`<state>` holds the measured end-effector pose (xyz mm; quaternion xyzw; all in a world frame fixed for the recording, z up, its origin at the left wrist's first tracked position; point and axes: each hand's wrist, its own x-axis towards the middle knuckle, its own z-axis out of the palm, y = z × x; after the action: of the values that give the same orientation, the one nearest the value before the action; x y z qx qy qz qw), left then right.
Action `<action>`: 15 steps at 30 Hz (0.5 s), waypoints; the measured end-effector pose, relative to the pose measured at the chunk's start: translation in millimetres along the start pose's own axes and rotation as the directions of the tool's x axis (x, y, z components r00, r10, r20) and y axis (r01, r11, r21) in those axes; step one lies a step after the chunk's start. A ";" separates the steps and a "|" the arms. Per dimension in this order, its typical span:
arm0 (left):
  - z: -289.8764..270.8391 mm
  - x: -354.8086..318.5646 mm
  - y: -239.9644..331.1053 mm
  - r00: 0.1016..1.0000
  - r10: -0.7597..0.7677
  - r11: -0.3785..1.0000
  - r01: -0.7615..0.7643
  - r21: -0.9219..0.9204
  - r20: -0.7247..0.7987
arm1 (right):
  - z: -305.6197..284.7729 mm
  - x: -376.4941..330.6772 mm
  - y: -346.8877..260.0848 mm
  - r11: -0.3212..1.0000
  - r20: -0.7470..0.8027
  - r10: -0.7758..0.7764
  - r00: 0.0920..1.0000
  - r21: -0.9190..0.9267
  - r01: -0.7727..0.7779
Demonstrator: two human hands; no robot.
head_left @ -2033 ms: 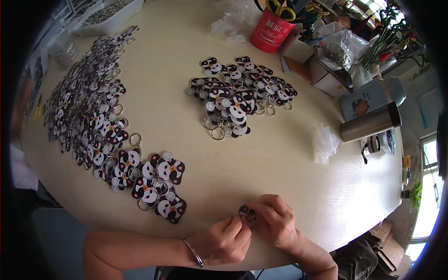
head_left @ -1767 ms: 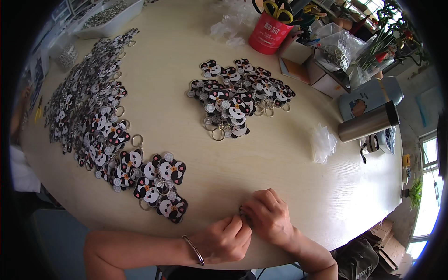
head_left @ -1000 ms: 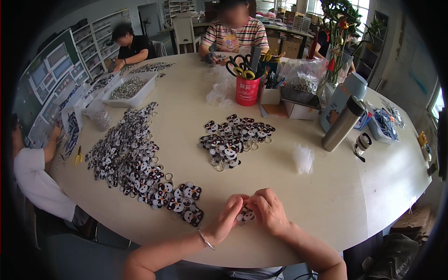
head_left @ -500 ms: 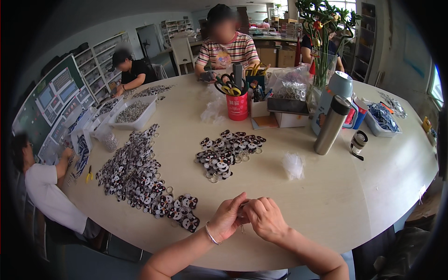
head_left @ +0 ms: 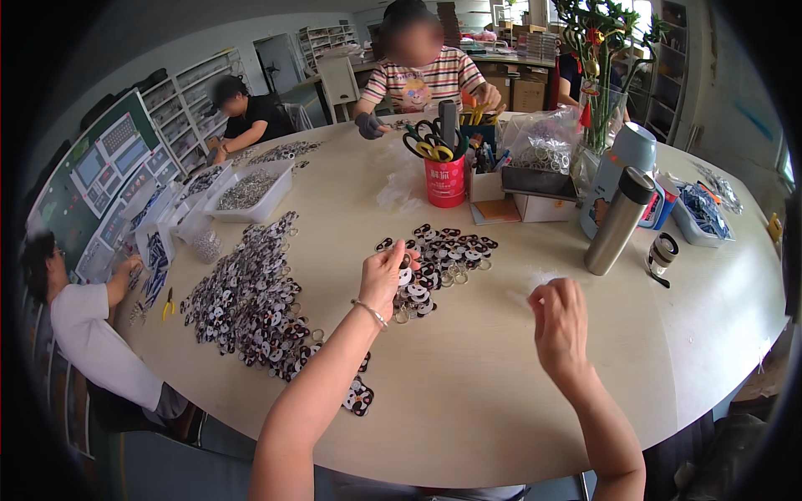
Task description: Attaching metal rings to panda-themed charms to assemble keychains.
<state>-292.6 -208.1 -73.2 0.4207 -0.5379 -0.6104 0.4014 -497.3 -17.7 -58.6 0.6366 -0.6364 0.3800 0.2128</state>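
My left hand [head_left: 383, 282] reaches over the smaller pile of panda keychains [head_left: 455, 250] in the middle of the table. Its fingers are closed, with a panda keychain [head_left: 406, 261] showing at the fingertips. To the right, my right hand [head_left: 560, 324] is raised at the near side of some clear plastic bags [head_left: 539, 277], which it partly covers. The fingers of that hand are curled together, and whatever may be in them is hidden. A larger heap of panda keychains [head_left: 251, 292] spreads to the left, running partly behind my left forearm.
Behind the small pile stand a red cup of scissors [head_left: 445, 185], a steel flask [head_left: 618, 225], a blue jug [head_left: 614, 171] and a small jar [head_left: 662, 253]. A white tray of metal rings [head_left: 251, 190] and yellow pliers [head_left: 169, 305] lie left. Several people sit around the table.
My hands, together near the table's front edge before, have parted. The left moved forward to the small keychain pile; the right moved right and forward to the plastic bags.
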 end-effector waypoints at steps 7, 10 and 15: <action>-45.1 10.3 10.4 0.911 0.396 0.779 -0.399 0.484 0.115 | 49.5 -10.3 84.3 0.921 0.214 0.244 0.946 -0.356 -0.157; -73.9 -42.1 32.4 0.965 -0.029 0.515 -0.209 0.831 0.260 | 43.2 -14.3 88.7 0.941 0.164 0.296 0.941 -0.220 -0.258; -104.4 -97.5 2.7 0.926 -0.116 0.211 -0.331 0.920 0.360 | 23.8 8.7 72.5 0.948 -0.053 0.270 0.961 -0.160 -0.275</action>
<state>-162.2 -149.7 -69.6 0.4217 -0.8900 -0.1733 -0.0116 -563.5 -48.4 -82.2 0.5168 -0.7443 0.3613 0.2200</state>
